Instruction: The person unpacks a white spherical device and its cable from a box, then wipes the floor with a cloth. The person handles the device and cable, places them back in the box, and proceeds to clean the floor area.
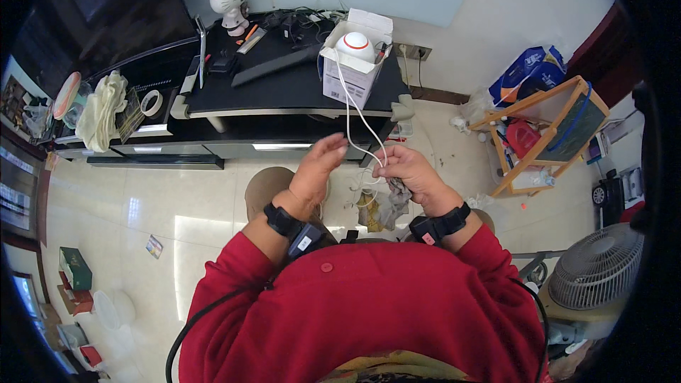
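Note:
My right hand (407,170) pinches a white cable (357,103) between thumb and fingers. A crumpled grey cloth (396,203) hangs beneath that hand, apparently held in it too. From the hand, the cable runs up as two strands to an open white cardboard box (348,82) on the black TV cabinet. Inside the box sits a white rounded device (355,47) with an orange-red ring. Just left of the cable is my left hand (320,164), slightly blurred, its fingers apart and nothing visible in it. Thin loops of cable dangle below the hands, over the floor.
The black TV cabinet (213,101) carries a white cat figurine (230,2), tangled black cables (298,21), pale gloves (104,111) and a tape roll (151,102). At right stand a wooden easel (524,162) and a grey fan (598,266). A wall socket (412,52) has plugs in it.

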`<state>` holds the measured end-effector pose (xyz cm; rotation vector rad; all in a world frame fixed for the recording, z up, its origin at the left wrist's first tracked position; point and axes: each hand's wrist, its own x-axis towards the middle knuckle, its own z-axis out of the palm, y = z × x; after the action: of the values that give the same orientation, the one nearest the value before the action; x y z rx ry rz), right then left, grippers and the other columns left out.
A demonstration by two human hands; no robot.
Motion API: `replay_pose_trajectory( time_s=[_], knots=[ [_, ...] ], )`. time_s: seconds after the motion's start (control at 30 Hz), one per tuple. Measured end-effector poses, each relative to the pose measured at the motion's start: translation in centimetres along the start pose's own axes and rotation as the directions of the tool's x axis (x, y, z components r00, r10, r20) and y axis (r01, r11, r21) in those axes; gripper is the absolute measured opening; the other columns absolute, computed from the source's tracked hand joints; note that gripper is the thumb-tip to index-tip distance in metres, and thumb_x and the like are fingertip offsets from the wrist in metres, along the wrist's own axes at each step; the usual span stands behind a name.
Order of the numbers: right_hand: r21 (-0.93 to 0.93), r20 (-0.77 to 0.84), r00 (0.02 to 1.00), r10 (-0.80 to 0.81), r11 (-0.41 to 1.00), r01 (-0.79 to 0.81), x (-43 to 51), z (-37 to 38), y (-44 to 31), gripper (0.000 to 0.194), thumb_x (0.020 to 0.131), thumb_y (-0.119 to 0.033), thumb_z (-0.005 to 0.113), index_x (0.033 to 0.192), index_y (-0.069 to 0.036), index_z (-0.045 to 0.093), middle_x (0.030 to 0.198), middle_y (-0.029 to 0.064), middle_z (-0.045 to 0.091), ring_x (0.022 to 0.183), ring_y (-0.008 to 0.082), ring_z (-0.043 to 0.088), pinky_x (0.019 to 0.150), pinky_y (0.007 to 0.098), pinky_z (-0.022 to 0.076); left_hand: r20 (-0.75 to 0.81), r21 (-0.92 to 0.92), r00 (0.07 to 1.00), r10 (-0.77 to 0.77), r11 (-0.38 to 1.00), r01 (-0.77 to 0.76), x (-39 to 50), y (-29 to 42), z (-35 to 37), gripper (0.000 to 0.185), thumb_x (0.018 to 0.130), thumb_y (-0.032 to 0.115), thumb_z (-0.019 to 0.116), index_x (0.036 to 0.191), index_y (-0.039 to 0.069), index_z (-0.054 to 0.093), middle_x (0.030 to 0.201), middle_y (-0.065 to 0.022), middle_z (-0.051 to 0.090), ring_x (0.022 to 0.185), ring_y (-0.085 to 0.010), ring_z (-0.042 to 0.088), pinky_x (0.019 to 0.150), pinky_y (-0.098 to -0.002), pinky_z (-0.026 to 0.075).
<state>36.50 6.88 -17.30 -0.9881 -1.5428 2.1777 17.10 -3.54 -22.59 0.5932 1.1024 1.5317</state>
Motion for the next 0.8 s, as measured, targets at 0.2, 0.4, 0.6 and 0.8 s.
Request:
replay_pose_trajectory(
  time_s=[0.2,0.4,0.6,0.8],
  knots=[
    [-0.127,-0.001,1.0,-0.027,0.992,0.027,0.7,0.4,1.2,0.03,0.078,0.001,0.069,0.106,0.003,0.056,0.089,0.0085,0.065,0.079,0.0153,0.064,0.07,0.0271,0.0495,0.213,-0.08,0.977,-0.006,0.997,0.024,2.5,3.4,5.2,0.026,0.099,0.025,0.05,0.112,0.003,0.056,0.102,-0.0106,0.064,0.098,-0.0253,0.061,0.086,-0.0391,0.048],
    [-0.488,-0.024,0.982,-0.187,0.859,0.152,0.9,-0.3,4.6,0.014,0.078,-0.006,0.066,0.091,-0.002,0.062,0.078,0.0083,0.064,0.073,0.0196,0.062,0.066,0.0328,0.0494,0.233,-0.382,0.972,-0.024,0.917,0.115,2.7,4.9,7.7,0.021,0.101,0.024,0.045,0.09,0.007,0.053,0.071,-0.0017,0.051,0.078,-0.022,0.059,0.082,-0.0449,0.05],
    [-0.848,-0.121,0.942,-0.313,0.526,0.066,1.0,-4.2,7.0,0.014,0.081,-0.017,0.061,0.09,-0.006,0.063,0.084,0.0204,0.066,0.081,0.0405,0.062,0.071,0.046,0.0491,0.164,-0.651,0.986,0.019,0.753,0.094,2.8,8.4,6.7,0.022,0.102,0.024,0.046,0.087,0.009,0.05,0.068,0.0028,0.038,0.06,-0.0117,0.036,0.063,-0.0289,0.037],
    [-0.828,-0.315,0.899,-0.304,0.552,-0.104,-1.4,-9.1,7.6,0.014,0.083,-0.017,0.059,0.093,-0.007,0.062,0.087,0.0203,0.066,0.085,0.041,0.063,0.074,0.0471,0.0498,0.156,-0.732,0.987,0.041,0.676,0.088,2.9,11.3,2.9,0.021,0.102,0.02,0.048,0.085,0.008,0.048,0.066,0.0042,0.033,0.057,-0.0092,0.032,0.052,-0.0245,0.029]
  ],
)
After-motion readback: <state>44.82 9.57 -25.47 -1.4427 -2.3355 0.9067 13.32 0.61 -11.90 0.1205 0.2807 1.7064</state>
